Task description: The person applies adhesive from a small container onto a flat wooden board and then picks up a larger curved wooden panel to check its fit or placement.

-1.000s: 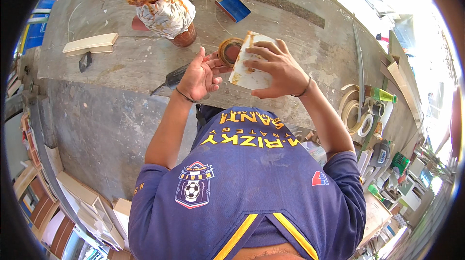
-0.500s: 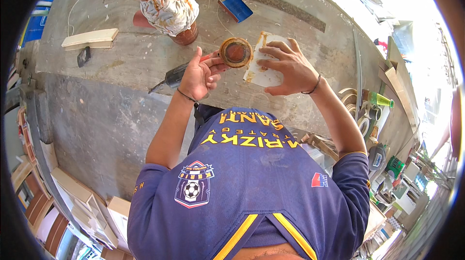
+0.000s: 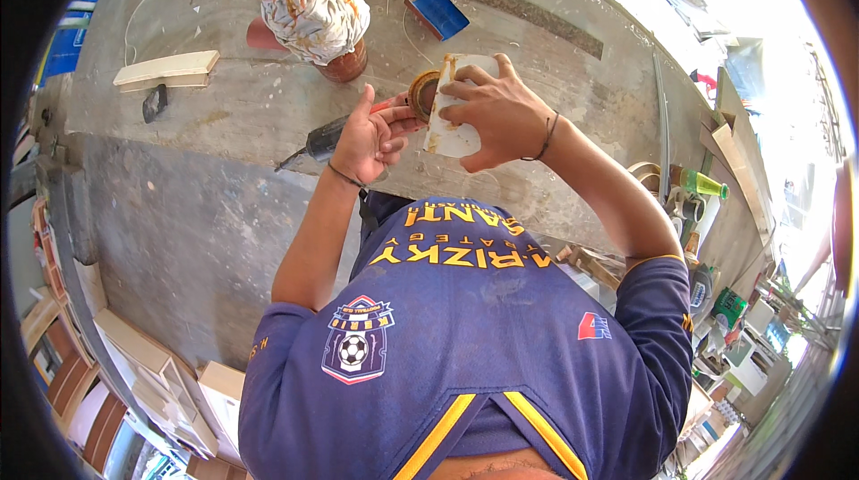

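Observation:
A white rectangular plate [image 3: 458, 127] with brown stains along its edges is gripped by my right hand [image 3: 492, 109], thumb at the near edge and fingers spread over its face. The plate's left part covers some of a round, brown-crusted container [image 3: 420, 97]. My left hand [image 3: 369, 134] reaches this container from the left, fingers curled at its side and thumb raised apart; how firmly they hold it is hard to see. Behind the left hand lies a black and red corded tool [image 3: 318, 142], partly hidden by the hand.
A brown-coated cylinder wrapped in white cloth [image 3: 322, 24] stands far left on the workbench [image 3: 259, 104]. Also there are a blue curved piece [image 3: 438, 13], pale wood strips [image 3: 167, 70] and a dark lump [image 3: 155, 104]. A green bottle [image 3: 702, 183] lies at the right.
My right hand has moved left with the white plate, which now overlaps the round container. The container shows more from its side. My left hand has stayed nearly in place.

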{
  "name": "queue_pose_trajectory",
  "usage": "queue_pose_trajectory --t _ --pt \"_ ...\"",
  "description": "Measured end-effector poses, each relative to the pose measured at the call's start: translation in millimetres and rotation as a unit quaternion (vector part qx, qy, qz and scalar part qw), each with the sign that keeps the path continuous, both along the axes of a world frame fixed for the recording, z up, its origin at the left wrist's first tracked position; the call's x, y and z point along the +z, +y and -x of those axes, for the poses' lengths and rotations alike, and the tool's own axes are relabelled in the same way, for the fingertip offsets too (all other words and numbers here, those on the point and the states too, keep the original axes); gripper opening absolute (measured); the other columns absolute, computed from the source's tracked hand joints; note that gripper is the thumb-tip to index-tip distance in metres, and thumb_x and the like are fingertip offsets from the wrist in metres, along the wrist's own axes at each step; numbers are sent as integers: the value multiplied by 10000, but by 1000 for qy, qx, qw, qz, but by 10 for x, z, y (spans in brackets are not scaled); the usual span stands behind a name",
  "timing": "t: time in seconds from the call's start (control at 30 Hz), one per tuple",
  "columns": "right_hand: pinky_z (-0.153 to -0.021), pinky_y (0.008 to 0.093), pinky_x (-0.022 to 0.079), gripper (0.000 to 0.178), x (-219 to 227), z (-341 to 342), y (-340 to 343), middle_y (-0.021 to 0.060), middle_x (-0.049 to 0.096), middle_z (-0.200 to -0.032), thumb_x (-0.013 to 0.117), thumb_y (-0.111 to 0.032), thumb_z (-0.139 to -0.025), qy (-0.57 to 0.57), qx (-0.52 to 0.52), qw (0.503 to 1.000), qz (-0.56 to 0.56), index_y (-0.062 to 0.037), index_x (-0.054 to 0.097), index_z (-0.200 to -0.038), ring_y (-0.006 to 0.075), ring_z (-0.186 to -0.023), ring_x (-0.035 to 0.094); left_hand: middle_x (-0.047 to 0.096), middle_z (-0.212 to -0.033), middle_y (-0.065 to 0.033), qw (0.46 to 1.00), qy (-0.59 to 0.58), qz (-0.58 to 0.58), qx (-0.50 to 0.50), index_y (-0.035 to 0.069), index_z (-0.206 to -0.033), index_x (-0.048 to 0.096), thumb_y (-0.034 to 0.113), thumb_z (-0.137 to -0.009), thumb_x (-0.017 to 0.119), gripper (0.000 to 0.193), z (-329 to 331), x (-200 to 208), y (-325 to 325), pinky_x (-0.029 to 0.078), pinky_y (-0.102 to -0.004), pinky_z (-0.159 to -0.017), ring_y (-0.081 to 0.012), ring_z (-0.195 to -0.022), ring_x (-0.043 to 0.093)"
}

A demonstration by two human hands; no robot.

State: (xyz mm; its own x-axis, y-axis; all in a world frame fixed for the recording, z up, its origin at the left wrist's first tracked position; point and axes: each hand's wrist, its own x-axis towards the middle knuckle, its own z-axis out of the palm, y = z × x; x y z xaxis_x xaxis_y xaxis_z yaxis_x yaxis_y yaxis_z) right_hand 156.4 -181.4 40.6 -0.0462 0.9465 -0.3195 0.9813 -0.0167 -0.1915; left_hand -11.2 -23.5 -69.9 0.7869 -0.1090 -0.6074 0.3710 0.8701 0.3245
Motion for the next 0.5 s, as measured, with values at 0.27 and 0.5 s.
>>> queue_pose_trajectory --t 0.27,0.5 --pt "-1004 657 255 579 -41 -55 -305 32 535 -1289 715 -472 -589 -8 -29 999 -13 -183 677 -1090 231 -1243 430 621 -1081 -128 1000 8 -13 0 37 -1185 557 705 -908 239 790 -47 16 -33 235 -155 -407 -45 -496 319" --pt "-1000 646 270 525 74 -146 -667 51 569 -1243 726 -448 -595 30 -123 992 -28 -168 692 -1037 251 -1232 444 620 -1120 -117 1000 -16 14 -2 94 -1215 551 698 -911 252 739 -5 -63 40 260 -164 -436 -46 -520 329"
